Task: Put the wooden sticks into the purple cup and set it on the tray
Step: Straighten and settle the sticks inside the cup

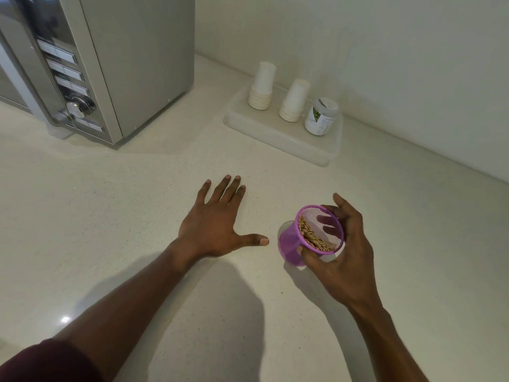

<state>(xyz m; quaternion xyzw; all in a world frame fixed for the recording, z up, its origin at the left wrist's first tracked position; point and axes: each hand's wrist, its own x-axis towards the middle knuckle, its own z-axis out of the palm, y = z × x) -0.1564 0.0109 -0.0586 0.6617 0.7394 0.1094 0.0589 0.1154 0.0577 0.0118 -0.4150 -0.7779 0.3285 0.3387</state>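
Note:
My right hand (344,252) grips a purple mesh cup (289,244), fingers around its rim and wall, holding it tilted just above the white counter (137,188). Inside the cup lies a bundle of wooden sticks (312,235), leaning against its left wall. My left hand (212,224) rests flat on the counter to the left of the cup, fingers spread, holding nothing. The translucent tray (275,139) sits at the back against the wall, up and to the right of my left hand.
On the tray stand two stacks of upturned paper cups (261,86) (294,100) and a labelled jar (321,117). A silver microwave (96,64) fills the back left. The wall runs behind the tray.

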